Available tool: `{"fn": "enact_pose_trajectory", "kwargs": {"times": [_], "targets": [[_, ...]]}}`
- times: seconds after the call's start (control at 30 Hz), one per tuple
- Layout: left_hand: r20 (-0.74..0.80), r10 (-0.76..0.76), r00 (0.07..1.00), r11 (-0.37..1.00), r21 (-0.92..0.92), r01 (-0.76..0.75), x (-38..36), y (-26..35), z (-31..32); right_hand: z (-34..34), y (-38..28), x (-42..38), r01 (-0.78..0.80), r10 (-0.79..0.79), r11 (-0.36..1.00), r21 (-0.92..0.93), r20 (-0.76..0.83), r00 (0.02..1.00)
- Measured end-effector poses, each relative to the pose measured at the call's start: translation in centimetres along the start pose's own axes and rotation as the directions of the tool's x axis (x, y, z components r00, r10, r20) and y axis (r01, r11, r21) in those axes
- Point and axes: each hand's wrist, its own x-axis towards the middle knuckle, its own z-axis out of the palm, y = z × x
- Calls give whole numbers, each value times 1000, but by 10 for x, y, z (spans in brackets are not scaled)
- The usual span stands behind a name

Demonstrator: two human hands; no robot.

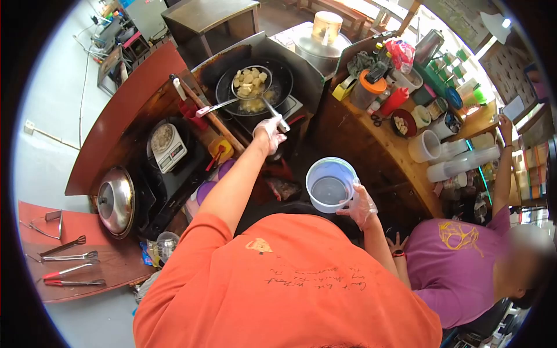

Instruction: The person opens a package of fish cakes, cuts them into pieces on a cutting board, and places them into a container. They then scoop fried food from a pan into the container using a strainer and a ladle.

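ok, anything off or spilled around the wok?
No spill shows. The left hand holds a strainer of fried pieces above the wok; the right hand holds an empty plastic container. One oddity: the wok lid lies apart by the counter's edge, near the tongs.

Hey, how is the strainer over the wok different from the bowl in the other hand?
The strainer is metal mesh on a long handle, and it holds pale food chunks over the wok; the bowl is white plastic, handleless and looks empty. The left hand grips the strainer, the right hand the bowl. Both hands are gloved.
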Motion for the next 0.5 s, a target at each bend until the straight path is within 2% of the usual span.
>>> {"fn": "enact_pose_trajectory", "kwargs": {"times": [0.03,0.07,0.1,0.17,0.2,0.23,0.3,0.37,0.5], "targets": [[80,-78,994,967,-237,95,40,-7,1,-9,-5,2,-7,8,999,46,-6,1000],[265,-116,957,947,-261,187,60,-1,-3,-22,-6,9,-24,25,999,31,-30,999],[198,-104,975,871,-455,186,80,-4,6,-29,-13,13,-17,17,1000,26,-27,999],[160,-74,984,805,-573,153,100,0,9,-34,-26,18,18,-20,999,-35,-41,999],[168,-74,983,793,-587,160,100,6,7,-35,-33,22,22,-23,999,-27,-66,998],[69,-81,994,812,-574,106,96,9,12,-39,-39,28,16,-18,1000,-27,-64,998],[51,-9,999,875,-482,33,102,3,2,-47,-49,41,14,-14,1000,-25,-23,1000],[-138,129,982,922,-349,-170,70,-1,4,-48,-62,51,4,-4,999,-34,19,1000],[-32,276,961,918,-288,-273,28,-12,-33,-48,-77,73,-27,32,995,-94,52,998]]}}
